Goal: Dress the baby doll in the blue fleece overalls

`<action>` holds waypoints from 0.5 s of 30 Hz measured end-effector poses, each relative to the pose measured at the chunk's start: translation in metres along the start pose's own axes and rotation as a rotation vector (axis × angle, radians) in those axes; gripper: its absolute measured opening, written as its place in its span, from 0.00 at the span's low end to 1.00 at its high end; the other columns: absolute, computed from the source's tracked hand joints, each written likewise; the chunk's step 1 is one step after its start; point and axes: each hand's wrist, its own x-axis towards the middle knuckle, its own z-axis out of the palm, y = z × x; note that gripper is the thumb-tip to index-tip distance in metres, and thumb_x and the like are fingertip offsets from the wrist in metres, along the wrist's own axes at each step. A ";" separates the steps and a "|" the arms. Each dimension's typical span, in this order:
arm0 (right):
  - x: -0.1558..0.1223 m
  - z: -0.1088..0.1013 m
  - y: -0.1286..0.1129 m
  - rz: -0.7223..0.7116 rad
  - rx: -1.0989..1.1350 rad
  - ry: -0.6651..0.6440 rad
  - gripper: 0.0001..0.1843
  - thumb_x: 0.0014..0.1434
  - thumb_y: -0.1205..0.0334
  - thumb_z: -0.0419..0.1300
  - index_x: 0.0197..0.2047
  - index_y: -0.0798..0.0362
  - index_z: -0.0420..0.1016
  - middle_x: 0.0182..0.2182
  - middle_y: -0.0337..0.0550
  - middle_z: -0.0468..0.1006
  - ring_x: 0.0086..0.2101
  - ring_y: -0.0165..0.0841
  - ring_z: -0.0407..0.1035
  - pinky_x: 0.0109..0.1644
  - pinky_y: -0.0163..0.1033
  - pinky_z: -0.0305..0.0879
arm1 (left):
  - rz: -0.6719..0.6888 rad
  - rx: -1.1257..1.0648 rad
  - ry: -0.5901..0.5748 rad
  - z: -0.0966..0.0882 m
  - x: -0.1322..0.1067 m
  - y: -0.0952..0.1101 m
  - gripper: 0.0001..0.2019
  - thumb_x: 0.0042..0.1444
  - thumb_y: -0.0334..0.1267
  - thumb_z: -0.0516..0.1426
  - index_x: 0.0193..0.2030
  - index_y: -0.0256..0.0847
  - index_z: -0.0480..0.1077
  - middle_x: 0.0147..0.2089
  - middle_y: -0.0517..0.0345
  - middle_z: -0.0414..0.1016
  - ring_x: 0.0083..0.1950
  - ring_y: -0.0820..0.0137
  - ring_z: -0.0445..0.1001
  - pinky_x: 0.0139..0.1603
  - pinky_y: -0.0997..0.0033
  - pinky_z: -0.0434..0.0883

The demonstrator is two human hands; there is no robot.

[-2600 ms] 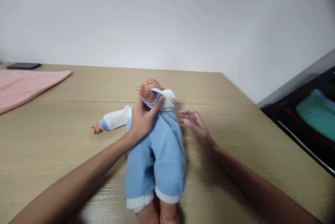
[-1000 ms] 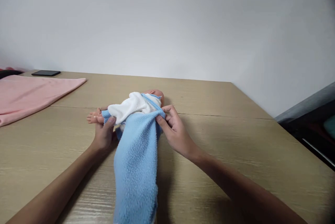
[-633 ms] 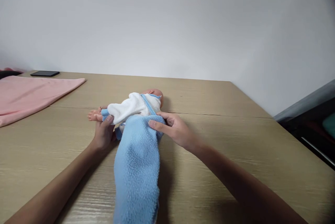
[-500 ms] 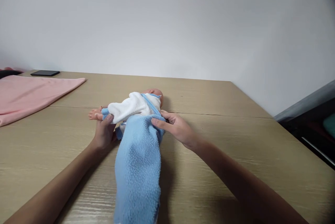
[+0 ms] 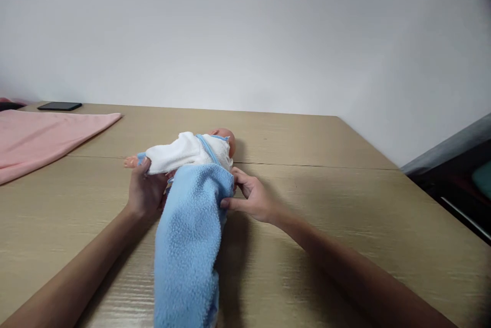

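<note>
A baby doll (image 5: 225, 135) lies across the table, its head pointing away from me. Its upper body is in a white fleece top (image 5: 174, 151) with blue trim, and light-blue fleece (image 5: 187, 236) covers its lower body toward me. My left hand (image 5: 146, 187) is closed around the cuff end of the white sleeve, thumb on top; the doll's small hand (image 5: 131, 162) pokes out past the blue cuff. At the doll's right side, my right hand (image 5: 251, 196) pinches the blue fleece near the waist, thumb on top and fingers partly hidden behind it.
A pink cloth (image 5: 46, 138) is spread on the left of the wooden table (image 5: 326, 225). Behind it a black phone-like slab (image 5: 60, 106) lies near the wall (image 5: 230, 41). A dark object (image 5: 456, 184) stands beyond the table's right edge.
The doll has shifted a little left, and its sleeve stretches out straighter in my left hand. My right hand has slid slightly toward me along the doll's side, with thumb and fingers farther apart.
</note>
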 end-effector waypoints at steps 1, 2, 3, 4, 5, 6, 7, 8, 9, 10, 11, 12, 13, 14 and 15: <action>-0.002 0.000 0.002 -0.037 -0.037 0.016 0.24 0.57 0.40 0.79 0.37 0.48 0.75 0.42 0.38 0.70 0.46 0.38 0.69 0.57 0.44 0.66 | 0.013 0.003 -0.002 0.002 0.001 0.001 0.28 0.45 0.58 0.77 0.50 0.48 0.84 0.48 0.59 0.92 0.43 0.58 0.89 0.42 0.66 0.85; -0.004 0.001 0.003 -0.069 -0.072 0.042 0.24 0.58 0.42 0.79 0.36 0.48 0.75 0.44 0.39 0.71 0.48 0.38 0.69 0.59 0.45 0.66 | 0.018 -0.002 -0.008 0.004 0.001 0.002 0.27 0.44 0.57 0.78 0.48 0.48 0.84 0.47 0.60 0.92 0.43 0.59 0.89 0.42 0.65 0.86; -0.006 0.003 0.003 -0.093 -0.100 0.073 0.23 0.59 0.43 0.79 0.37 0.48 0.74 0.46 0.40 0.71 0.50 0.39 0.70 0.61 0.46 0.66 | 0.024 -0.010 -0.009 0.005 0.002 0.002 0.26 0.44 0.56 0.79 0.47 0.47 0.84 0.46 0.60 0.92 0.43 0.59 0.89 0.43 0.65 0.86; -0.009 0.005 0.003 -0.108 -0.128 0.102 0.23 0.59 0.44 0.79 0.39 0.48 0.74 0.50 0.41 0.72 0.53 0.40 0.71 0.64 0.46 0.66 | 0.037 -0.021 -0.005 0.005 0.002 0.003 0.25 0.45 0.54 0.78 0.47 0.47 0.84 0.46 0.61 0.92 0.45 0.58 0.89 0.45 0.66 0.86; -0.013 0.008 0.003 -0.120 -0.160 0.125 0.23 0.58 0.45 0.80 0.41 0.47 0.73 0.53 0.43 0.73 0.56 0.41 0.71 0.66 0.48 0.66 | 0.056 -0.038 0.004 0.005 0.003 0.003 0.24 0.47 0.53 0.78 0.48 0.46 0.84 0.46 0.62 0.92 0.47 0.59 0.90 0.47 0.66 0.87; -0.017 0.011 0.003 -0.128 -0.192 0.145 0.25 0.57 0.47 0.81 0.43 0.47 0.73 0.56 0.44 0.72 0.59 0.42 0.70 0.68 0.49 0.65 | 0.081 -0.064 0.018 0.005 0.004 0.004 0.22 0.49 0.51 0.77 0.48 0.46 0.83 0.46 0.63 0.92 0.49 0.60 0.89 0.48 0.67 0.86; -0.021 0.015 0.004 -0.130 -0.219 0.166 0.26 0.55 0.48 0.82 0.44 0.46 0.72 0.58 0.45 0.71 0.60 0.43 0.69 0.70 0.49 0.65 | 0.100 -0.093 0.029 0.005 0.006 0.004 0.19 0.52 0.49 0.76 0.48 0.46 0.83 0.47 0.65 0.92 0.50 0.61 0.89 0.47 0.69 0.86; -0.025 0.019 0.005 -0.126 -0.238 0.193 0.27 0.55 0.49 0.83 0.44 0.46 0.72 0.59 0.46 0.69 0.62 0.43 0.68 0.71 0.50 0.64 | 0.112 -0.121 0.037 0.004 0.006 0.005 0.16 0.54 0.46 0.75 0.47 0.46 0.82 0.47 0.66 0.92 0.50 0.64 0.89 0.45 0.72 0.85; -0.029 0.024 0.006 -0.118 -0.248 0.231 0.26 0.55 0.49 0.82 0.44 0.46 0.71 0.59 0.46 0.68 0.63 0.44 0.67 0.73 0.51 0.63 | 0.111 -0.145 0.040 0.003 0.007 0.005 0.14 0.56 0.45 0.74 0.47 0.46 0.82 0.47 0.68 0.92 0.48 0.66 0.90 0.41 0.74 0.84; -0.032 0.029 0.008 -0.101 -0.248 0.281 0.24 0.58 0.49 0.81 0.44 0.46 0.71 0.59 0.46 0.67 0.63 0.44 0.66 0.74 0.51 0.61 | 0.103 -0.161 0.031 0.002 0.008 0.006 0.13 0.57 0.44 0.74 0.46 0.46 0.81 0.48 0.68 0.92 0.46 0.67 0.90 0.36 0.75 0.83; -0.034 0.034 0.011 -0.075 -0.230 0.335 0.21 0.61 0.49 0.78 0.43 0.46 0.72 0.59 0.47 0.66 0.63 0.43 0.66 0.74 0.51 0.61 | 0.084 -0.167 0.012 0.001 0.008 0.006 0.13 0.56 0.44 0.74 0.46 0.46 0.81 0.48 0.68 0.92 0.44 0.67 0.90 0.32 0.75 0.82; -0.036 0.039 0.013 -0.037 -0.189 0.380 0.19 0.64 0.48 0.76 0.43 0.46 0.72 0.57 0.46 0.67 0.61 0.43 0.67 0.72 0.50 0.63 | 0.057 -0.164 -0.016 0.000 0.008 0.007 0.14 0.56 0.45 0.74 0.47 0.47 0.82 0.48 0.67 0.92 0.41 0.66 0.89 0.28 0.73 0.81; -0.038 0.043 0.015 0.011 -0.122 0.405 0.17 0.67 0.47 0.73 0.42 0.46 0.72 0.56 0.46 0.67 0.58 0.42 0.68 0.68 0.49 0.66 | 0.022 -0.157 -0.047 -0.002 0.008 0.007 0.16 0.55 0.47 0.75 0.48 0.47 0.82 0.49 0.66 0.92 0.39 0.64 0.89 0.25 0.71 0.79; -0.038 0.046 0.016 0.060 -0.043 0.411 0.17 0.69 0.45 0.70 0.42 0.46 0.71 0.53 0.45 0.69 0.54 0.41 0.70 0.63 0.47 0.69 | -0.011 -0.153 -0.073 -0.005 0.008 0.007 0.18 0.54 0.48 0.75 0.49 0.48 0.83 0.50 0.66 0.92 0.38 0.63 0.89 0.22 0.70 0.78; -0.038 0.048 0.017 0.103 0.031 0.400 0.18 0.70 0.43 0.68 0.43 0.46 0.71 0.50 0.44 0.70 0.50 0.39 0.70 0.57 0.45 0.70 | -0.049 -0.152 -0.087 -0.007 0.009 0.007 0.19 0.54 0.49 0.75 0.51 0.49 0.83 0.50 0.65 0.92 0.38 0.62 0.89 0.20 0.70 0.77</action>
